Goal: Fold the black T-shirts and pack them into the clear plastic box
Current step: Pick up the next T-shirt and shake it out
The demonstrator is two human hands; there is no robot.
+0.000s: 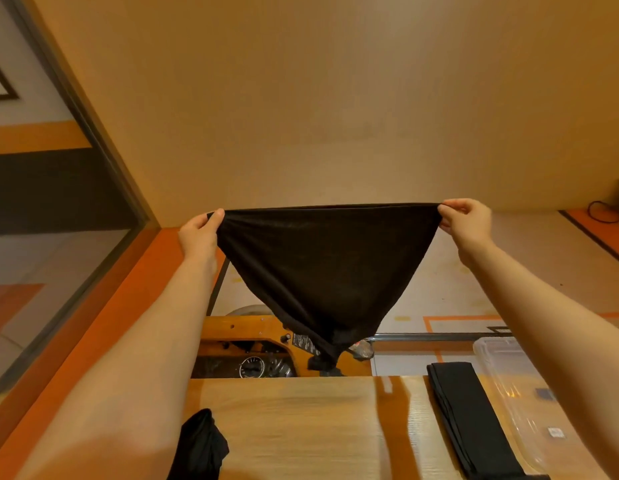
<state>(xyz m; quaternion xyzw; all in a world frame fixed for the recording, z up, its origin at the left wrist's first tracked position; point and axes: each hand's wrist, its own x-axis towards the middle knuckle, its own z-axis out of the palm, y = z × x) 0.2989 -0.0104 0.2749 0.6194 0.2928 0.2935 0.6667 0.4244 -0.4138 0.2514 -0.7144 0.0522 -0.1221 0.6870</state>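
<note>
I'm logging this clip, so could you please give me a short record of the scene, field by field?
held item: black T-shirt, stretched in the air above the table, hanging to a point
left hand: pinches the shirt's left corner
right hand: pinches the shirt's right corner
folded shirt: lies flat on the table, beside the clear plastic box
clear plastic box: at the table's right, no shirt visible inside
unfolded shirt: bunched at the table's near left edge

folded T-shirt (470,420) on table (301,427) | box (519,393) right (touching) | crumpled T-shirt (199,445) left
</note>
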